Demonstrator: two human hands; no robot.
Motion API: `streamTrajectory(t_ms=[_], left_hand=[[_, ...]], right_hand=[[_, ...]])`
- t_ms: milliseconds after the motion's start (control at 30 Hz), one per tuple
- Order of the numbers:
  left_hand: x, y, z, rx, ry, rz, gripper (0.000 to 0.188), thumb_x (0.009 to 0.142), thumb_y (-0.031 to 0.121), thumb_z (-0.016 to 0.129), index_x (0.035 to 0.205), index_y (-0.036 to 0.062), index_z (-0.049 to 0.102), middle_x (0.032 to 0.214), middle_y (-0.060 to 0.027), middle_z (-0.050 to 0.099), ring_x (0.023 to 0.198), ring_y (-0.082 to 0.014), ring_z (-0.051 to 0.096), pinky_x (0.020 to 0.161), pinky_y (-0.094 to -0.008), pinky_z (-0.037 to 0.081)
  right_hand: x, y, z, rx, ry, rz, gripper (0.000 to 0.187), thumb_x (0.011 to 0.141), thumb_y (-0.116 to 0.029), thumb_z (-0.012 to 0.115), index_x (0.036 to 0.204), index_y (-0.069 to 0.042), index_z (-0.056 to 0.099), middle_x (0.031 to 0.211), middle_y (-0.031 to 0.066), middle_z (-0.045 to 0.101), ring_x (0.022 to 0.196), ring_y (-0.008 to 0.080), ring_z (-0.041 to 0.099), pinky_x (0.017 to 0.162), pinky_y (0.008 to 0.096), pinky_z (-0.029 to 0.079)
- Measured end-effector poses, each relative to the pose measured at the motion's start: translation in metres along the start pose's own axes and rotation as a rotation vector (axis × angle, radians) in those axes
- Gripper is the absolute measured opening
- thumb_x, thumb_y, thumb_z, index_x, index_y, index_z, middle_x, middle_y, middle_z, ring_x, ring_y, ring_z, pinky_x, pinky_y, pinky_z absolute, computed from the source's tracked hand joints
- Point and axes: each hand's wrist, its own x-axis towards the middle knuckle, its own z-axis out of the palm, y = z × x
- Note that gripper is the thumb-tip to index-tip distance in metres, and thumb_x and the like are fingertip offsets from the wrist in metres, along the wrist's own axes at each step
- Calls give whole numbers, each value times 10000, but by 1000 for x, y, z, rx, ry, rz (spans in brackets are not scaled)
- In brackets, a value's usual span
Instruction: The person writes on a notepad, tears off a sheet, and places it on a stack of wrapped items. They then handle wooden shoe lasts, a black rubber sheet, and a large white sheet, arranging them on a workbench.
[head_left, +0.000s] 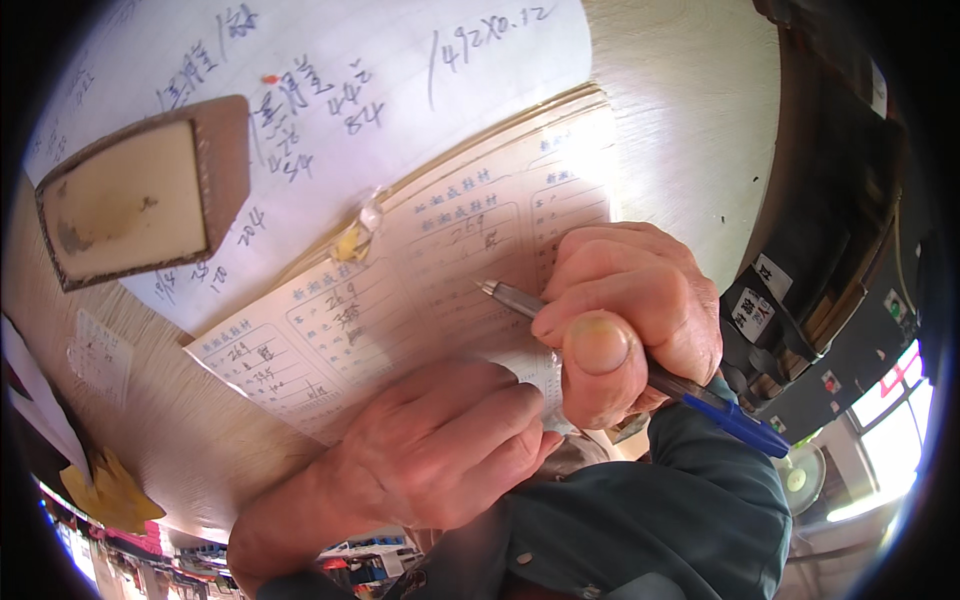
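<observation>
My right hand (640,310) is closed round a ballpoint pen (515,298), whose blue cap (735,425) is pushed onto the back end. The pen's tip points left, over a sheet of printed labels (400,290), and I cannot tell whether it touches. Some of the labels carry handwriting. My left hand (440,440) lies with curled fingers on the near edge of that sheet; what is under or inside the fingers is hidden. More sheets are stacked beneath. A small clear and yellow piece (358,235) sits at the stack's far edge.
Beyond the stack lies a large white paper (400,50) with handwriting. A brown-edged block with a cream top (130,205) rests on it at the left. A torn yellow piece (110,490) is at the table's left edge. Dark equipment (830,250) and a fan (800,475) stand right.
</observation>
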Motion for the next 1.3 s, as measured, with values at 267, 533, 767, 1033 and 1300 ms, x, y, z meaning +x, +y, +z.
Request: streamTrajectory(t_ms=[267,533,767,1033,1300], left_hand=[[0,-1,0,7,-7,20,187,836,93,795,869,-4,638,962,-101,638,808,-231,666,694,-369,582],[3,2,2,17,-9,9,182,826,90,799,884,-7,656,987,-104,660,832,-234,683,723,-368,593],[1,2,0,21,-18,12,186,824,87,803,895,-17,666,985,-108,666,829,-236,691,718,-370,599],[2,3,2,15,-9,19,189,830,79,803,916,-35,679,999,-116,676,834,-240,701,719,-370,609],[0,4,0,18,-35,5,185,832,86,804,909,-31,682,1003,-118,677,858,-245,703,747,-375,610]], right_hand=[[-3,-2,0,-9,-9,29,326,1059,-294,628,839,-54,626,632,70,615,487,221,557,480,357,444],[-2,-3,-9,51,-77,47,289,1062,-295,622,895,-59,619,643,71,626,479,226,556,479,363,451],[-3,-3,-6,15,-82,59,294,1058,-297,626,881,-63,619,648,62,634,473,219,555,472,360,447],[-5,-2,-8,23,-92,47,305,1041,-286,648,842,-57,616,645,63,636,459,216,553,438,349,421],[-6,-6,-5,-18,-7,76,322,1022,-270,658,781,-60,624,625,75,618,491,219,562,485,359,454]])
